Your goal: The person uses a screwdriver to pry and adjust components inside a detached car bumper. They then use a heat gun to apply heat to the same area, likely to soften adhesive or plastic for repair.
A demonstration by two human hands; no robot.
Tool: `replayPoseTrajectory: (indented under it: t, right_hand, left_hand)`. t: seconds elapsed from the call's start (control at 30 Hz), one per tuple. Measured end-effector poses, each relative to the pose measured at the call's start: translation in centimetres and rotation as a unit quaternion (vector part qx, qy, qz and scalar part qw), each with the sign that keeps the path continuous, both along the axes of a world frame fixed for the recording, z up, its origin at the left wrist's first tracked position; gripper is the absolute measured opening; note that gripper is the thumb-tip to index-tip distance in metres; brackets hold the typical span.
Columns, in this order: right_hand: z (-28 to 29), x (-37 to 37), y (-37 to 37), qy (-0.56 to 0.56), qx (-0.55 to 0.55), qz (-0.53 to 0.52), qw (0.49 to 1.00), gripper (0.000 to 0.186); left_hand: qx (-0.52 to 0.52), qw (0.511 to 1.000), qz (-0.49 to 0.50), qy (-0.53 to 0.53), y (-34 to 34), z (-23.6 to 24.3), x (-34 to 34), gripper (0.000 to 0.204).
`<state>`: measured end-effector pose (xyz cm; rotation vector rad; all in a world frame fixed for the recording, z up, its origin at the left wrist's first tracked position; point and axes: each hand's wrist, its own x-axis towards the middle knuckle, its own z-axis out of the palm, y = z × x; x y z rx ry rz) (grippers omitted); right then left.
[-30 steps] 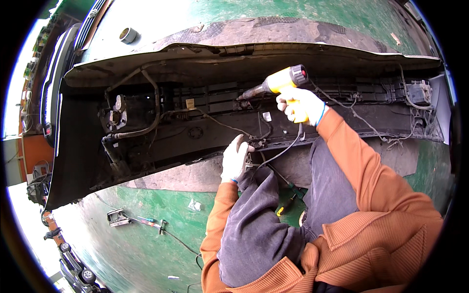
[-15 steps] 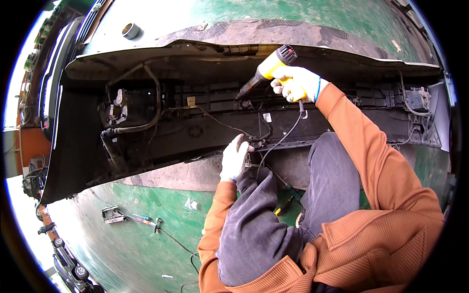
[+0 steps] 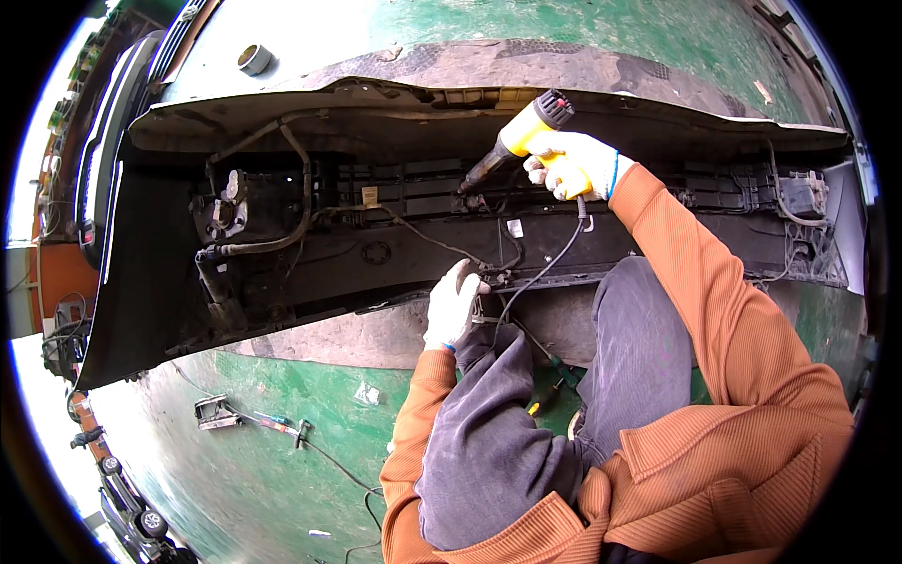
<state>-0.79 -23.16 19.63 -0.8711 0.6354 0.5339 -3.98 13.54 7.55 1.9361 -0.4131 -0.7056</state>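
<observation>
A long black car bumper [image 3: 413, 246] lies across in front of me, its inner side up, with hoses and wiring along it. My right hand [image 3: 570, 167], in a white glove, is wrapped round the handle of a yellow heat gun [image 3: 526, 129] with a black rear cap. Its dark nozzle slants down to the left, its tip by a small fitting in the bumper's middle. A black cord [image 3: 554, 260] runs from the handle toward my legs. My gloved left hand [image 3: 453, 308] rests at the bumper's near edge, beside a wiring harness [image 3: 496, 274], fingers stretched and thumb apart.
A grey ring-shaped part [image 3: 254, 59] sits on the floor beyond the bumper. Left of my legs lie a metal-framed tool [image 3: 216, 412] with a cord and a small clear bag [image 3: 368, 394]. A green-handled tool [image 3: 566, 373] lies between my legs.
My view has shifted very slightly. Both hands and the heat gun keep nearly the same places on and over the bumper.
</observation>
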Motion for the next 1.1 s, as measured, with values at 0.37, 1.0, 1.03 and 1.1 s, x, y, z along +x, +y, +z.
replayPoseTrajectory:
  t: [0.37,1.0,1.03,1.1]
  right_hand:
    - [-1.0,-0.4,-0.5,-0.004,0.004,0.006,1.0,0.039]
    - [-1.3,-0.7,0.1,-0.01,0.018,-0.012,1.0,0.038]
    - [-1.4,-0.7,0.2,-0.01,0.021,-0.012,1.0,0.038]
    - [-1.3,-0.8,0.4,-0.01,0.026,-0.012,1.0,0.038]
  left_hand:
    - [0.01,1.0,0.003,-0.01,0.0,-0.6,0.0,0.054]
    - [0.006,1.0,-0.008,-0.025,-0.1,-0.1,0.0,0.054]
    - [0.008,1.0,-0.007,-0.026,-0.1,0.0,0.0,0.054]
    - [0.013,1.0,-0.006,-0.027,-0.1,0.0,0.0,0.054]
